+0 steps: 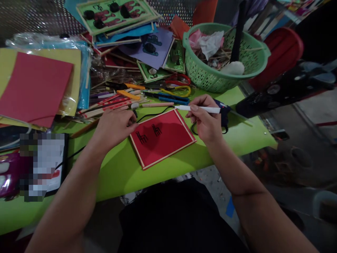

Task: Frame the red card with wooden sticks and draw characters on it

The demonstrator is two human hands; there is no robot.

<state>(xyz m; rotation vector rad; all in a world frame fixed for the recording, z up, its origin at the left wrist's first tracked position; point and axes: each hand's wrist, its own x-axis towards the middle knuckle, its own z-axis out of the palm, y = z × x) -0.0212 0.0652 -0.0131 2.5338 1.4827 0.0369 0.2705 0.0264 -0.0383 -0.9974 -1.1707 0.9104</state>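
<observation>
A red card [168,140] edged with thin wooden strips lies on the green table in front of me. Two small black chair-like drawings [142,137] mark its left half. Between the thumb and fingers of my right hand [206,117] is a white pen [207,109], held nearly level over the card's upper right corner, its thin end pointing left. My left hand [116,125] is at the card's upper left corner, fingers curled in; a small dark thing shows by the fingertips, too unclear to name.
Scissors [176,92], sticks [105,105] and a black cord lie behind the card. Framed cards [118,15] are piled at the back. A green basket [210,77] stands back right, coloured paper sheets [34,88] lie left, and a dark tablet-like object [65,151] is front left.
</observation>
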